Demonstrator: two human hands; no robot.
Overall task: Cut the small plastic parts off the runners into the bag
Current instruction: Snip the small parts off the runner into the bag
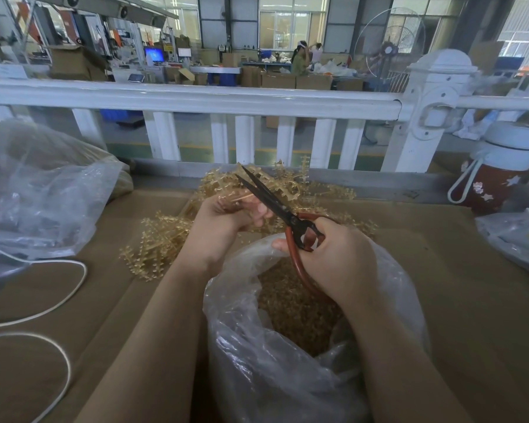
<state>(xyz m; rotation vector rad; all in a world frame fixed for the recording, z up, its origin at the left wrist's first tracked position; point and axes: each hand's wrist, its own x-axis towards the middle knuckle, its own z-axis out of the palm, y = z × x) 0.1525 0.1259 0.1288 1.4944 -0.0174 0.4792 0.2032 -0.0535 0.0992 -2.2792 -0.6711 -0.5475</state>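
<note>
My left hand (223, 222) grips a translucent amber runner (239, 198) above the table, its fingers curled round the stem. My right hand (333, 257) holds red-handled scissors (275, 206), whose dark blades stand slightly apart and point up-left just past the left fingers. Below both hands stands a clear plastic bag (287, 361), its mouth wide, with a heap of small amber parts (297, 306) inside. A pile of amber runners (165, 239) lies on the cardboard behind and left of the hands.
The table is covered in brown cardboard (471, 331). A crumpled clear bag (37, 190) sits at left, another bag (516, 239) at right. A red bottle with a white lid (498, 175) stands far right. White cord (43, 300) loops at left. A white railing (196, 99) runs behind.
</note>
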